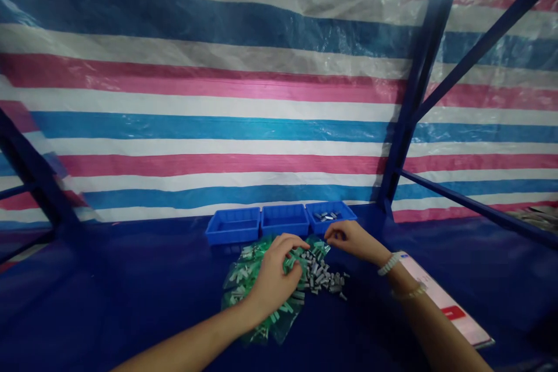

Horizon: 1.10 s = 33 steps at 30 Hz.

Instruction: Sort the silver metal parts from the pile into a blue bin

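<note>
My left hand (278, 273) is over a clear green-tinted plastic bag (285, 325) of small pale green and metallic pieces. Its fingers curve, with a gap between thumb and fingertips, and nothing shows in that gap. My right hand (355, 239) hovers at the front of the right blue bin (354, 213), its fingertips drawn together in a pinch. Whether a small piece is between them is hidden. Loose small silver metal pieces (320, 273) spill from the bag's right side onto the blue table. A few similar pieces (326, 216) lie inside the right bin.
Two more blue bins, a left one (233, 237) and a middle one (285, 227), stand in line with the right bin. A white and red printed packet or card (449, 302) lies by my right forearm. Blue metal posts (403, 122) and a striped plastic sheet (218, 128) bound the table (143, 279).
</note>
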Available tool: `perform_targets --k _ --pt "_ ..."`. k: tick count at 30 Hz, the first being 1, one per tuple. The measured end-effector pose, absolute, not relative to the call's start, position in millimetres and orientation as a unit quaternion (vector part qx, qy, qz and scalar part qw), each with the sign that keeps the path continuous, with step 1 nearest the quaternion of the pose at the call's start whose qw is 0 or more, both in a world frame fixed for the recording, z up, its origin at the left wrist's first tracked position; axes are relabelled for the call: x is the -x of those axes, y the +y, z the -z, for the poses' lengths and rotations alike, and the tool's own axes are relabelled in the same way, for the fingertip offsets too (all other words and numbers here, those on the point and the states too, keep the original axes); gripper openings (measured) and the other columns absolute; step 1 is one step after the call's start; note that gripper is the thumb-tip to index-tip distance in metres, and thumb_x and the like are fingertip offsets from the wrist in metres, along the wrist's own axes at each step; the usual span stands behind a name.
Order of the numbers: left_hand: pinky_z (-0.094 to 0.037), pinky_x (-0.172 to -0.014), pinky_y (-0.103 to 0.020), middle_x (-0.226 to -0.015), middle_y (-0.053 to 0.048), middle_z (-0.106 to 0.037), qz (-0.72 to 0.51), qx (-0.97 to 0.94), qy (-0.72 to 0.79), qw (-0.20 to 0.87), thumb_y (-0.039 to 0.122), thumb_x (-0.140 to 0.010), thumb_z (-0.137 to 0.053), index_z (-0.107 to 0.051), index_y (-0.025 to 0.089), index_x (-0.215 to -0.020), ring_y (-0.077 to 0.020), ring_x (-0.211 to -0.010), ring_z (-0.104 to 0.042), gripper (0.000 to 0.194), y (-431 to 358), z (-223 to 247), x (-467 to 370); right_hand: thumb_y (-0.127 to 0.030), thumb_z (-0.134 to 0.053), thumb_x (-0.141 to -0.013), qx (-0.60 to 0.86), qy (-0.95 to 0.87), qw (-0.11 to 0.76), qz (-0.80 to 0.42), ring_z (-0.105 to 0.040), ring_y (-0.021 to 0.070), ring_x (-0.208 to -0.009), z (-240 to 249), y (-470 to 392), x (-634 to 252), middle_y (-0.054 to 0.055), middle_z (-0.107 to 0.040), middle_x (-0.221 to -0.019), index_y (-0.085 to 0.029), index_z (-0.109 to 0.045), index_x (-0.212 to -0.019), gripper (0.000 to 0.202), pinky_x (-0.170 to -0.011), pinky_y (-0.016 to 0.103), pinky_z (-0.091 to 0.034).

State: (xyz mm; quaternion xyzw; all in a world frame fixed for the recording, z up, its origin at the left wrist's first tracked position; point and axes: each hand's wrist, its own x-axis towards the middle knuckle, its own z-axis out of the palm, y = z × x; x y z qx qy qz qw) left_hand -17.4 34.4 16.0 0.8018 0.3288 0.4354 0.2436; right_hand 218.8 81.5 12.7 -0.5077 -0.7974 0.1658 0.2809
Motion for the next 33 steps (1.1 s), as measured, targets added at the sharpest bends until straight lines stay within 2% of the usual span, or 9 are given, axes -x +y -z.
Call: perform_targets --k 2,4,8,12,18,22,25,28,33 --pt "-0.044 -0.079 -0.034 -0.102 -0.004 -0.06 -0.441 -0.798 0.33 0.244 -0.007 -0.067 -0.043 -0.06 0.022 -0.098 -0.021 -0.099 -0.055 0.046 34.5 -15.1 17.9 -0.014 -0.066 -0.066 0.468 -0.834 0.214 -0.199 -0.059 0.0136 -0.052 -16.7 69.3 -214.1 -0.002 -0.066 -0.057 -0.018 -0.073 -0.07 0.008 -0.05 0.02 -0.041" --pt "-0.044 -0.079 -0.034 -0.101 -0.004 -0.06 -0.448 -0.796 0.328 0.241 -0.006 -0.067 -0.043 -0.06 0.022 -0.097 -0.021 -0.098 -0.055 0.044 33.8 -14.9 18.5 -0.01 -0.064 -0.063 0.45 -0.851 0.18 -0.201 -0.058 0.012 -0.052 -18.9 61.0 -205.8 -0.002 -0.066 -0.057 -0.018 -0.072 -0.068 0.012 -0.05 0.018 -0.038" --pt "-0.044 -0.078 -0.033 -0.098 -0.004 -0.061 -0.465 -0.788 0.328 0.233 -0.006 -0.066 -0.041 -0.061 0.021 -0.093 -0.0209 -0.096 -0.056 0.043 32.6 -16.0 19.5 -0.006 -0.056 -0.065 0.458 -0.858 0.175 -0.151 -0.057 0.0141 -0.06 -15.2 55.4 -187.6 0.001 -0.066 -0.064 -0.016 -0.071 -0.071 0.019 -0.058 0.022 -0.037" --pt "-0.045 -0.08 -0.034 -0.097 -0.005 -0.061 -0.475 -0.78 0.336 0.231 -0.005 -0.066 -0.04 -0.061 0.021 -0.091 -0.0207 -0.096 -0.056 0.042 31.2 -19.0 19.5 -0.007 -0.058 -0.066 0.449 -0.868 0.167 -0.133 -0.059 0.0171 -0.071 -7.5 56.8 -180.9 0.003 -0.066 -0.076 -0.02 -0.072 -0.082 0.024 -0.064 0.024 -0.038" --pt "-0.044 -0.078 -0.033 -0.096 -0.004 -0.061 -0.47 -0.782 0.335 0.235 -0.006 -0.065 -0.041 -0.061 0.02 -0.09 -0.0207 -0.094 -0.056 0.042 28.6 -20.8 19.3 -0.009 -0.064 -0.069 0.431 -0.874 0.165 -0.151 -0.059 0.0181 -0.074 0.6 64.5 -184.4 0.001 -0.063 -0.076 -0.021 -0.072 -0.082 0.019 -0.067 0.025 -0.042" --pt "-0.044 -0.077 -0.032 -0.097 -0.004 -0.06 -0.467 -0.777 0.346 0.243 -0.006 -0.065 -0.041 -0.061 0.02 -0.092 -0.0199 -0.093 -0.056 0.043 29.7 -19.4 19.4 -0.008 -0.067 -0.07 0.414 -0.874 0.189 -0.17 -0.06 0.0181 -0.081 -0.5 66.2 -184.6 0.004 -0.063 -0.088 -0.018 -0.069 -0.078 0.013 -0.073 0.025 -0.045" --pt "-0.046 -0.074 -0.031 -0.095 -0.004 -0.06 -0.471 -0.753 0.372 0.27 -0.004 -0.066 -0.043 -0.061 0.02 -0.095 -0.0187 -0.087 -0.057 0.042 30.3 -17.8 18.7 -0.01 -0.064 -0.075 0.411 -0.868 0.216 -0.177 -0.06 0.0166 -0.077 -8.1 61.7 -182.7 0.003 -0.063 -0.085 -0.017 -0.066 -0.085 0.012 -0.07 0.025 -0.046" --pt "-0.047 -0.071 -0.03 -0.093 -0.005 -0.063 -0.472 -0.717 0.395 0.327 -0.001 -0.067 -0.044 -0.061 0.018 -0.099 -0.0187 -0.086 -0.06 0.041 29.4 -16.7 16.9 -0.015 -0.06 -0.081 0.402 -0.842 0.288 -0.214 -0.059 0.0142 -0.066 -18.3 54.5 -179.0 0.001 -0.064 -0.076 -0.017 -0.063 -0.091 0.011 -0.062 0.024 -0.046" --pt "-0.047 -0.067 -0.028 -0.087 -0.006 -0.07 -0.443 -0.66 0.415 0.443 0.002 -0.067 -0.049 -0.065 0.016 -0.104 -0.0197 -0.079 -0.066 0.042 24.5 -17.5 13.0 -0.014 -0.062 -0.076 0.367 -0.798 0.417 -0.234 -0.056 0.0141 -0.064 -26.8 45.0 -170.8 0.0 -0.063 -0.072 -0.018 -0.065 -0.087 0.013 -0.06 0.025 -0.045"
